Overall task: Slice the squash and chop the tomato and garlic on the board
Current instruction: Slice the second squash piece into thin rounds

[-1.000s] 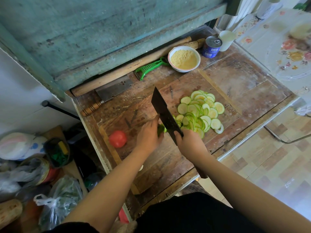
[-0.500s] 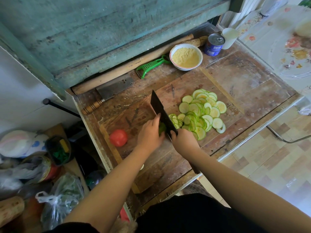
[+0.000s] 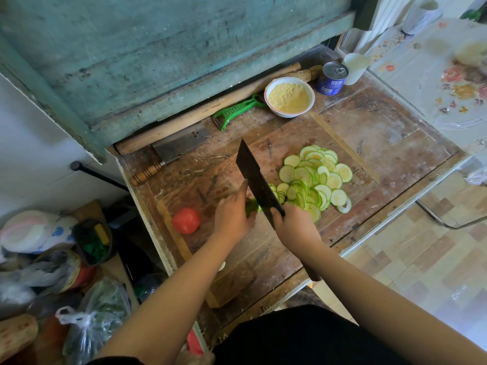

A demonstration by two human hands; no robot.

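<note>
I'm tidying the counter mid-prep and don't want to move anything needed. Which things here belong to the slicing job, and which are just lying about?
In use:
- squash end, held by left hand
- dark cleaver, gripped by right hand
- squash slices
- tomato, whole
- cutting board

Lying about:
- second cleaver
- green peeler
- bowl of yellow meal
- blue tin
- rolling pin

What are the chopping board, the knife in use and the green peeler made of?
Chopping board: worn, scored brown wood, visible grain and joints. Cleaver in the right hand: dark, matte blade, probably carbon steel. Peeler: bright green, smooth and moulded, likely plastic.
</note>
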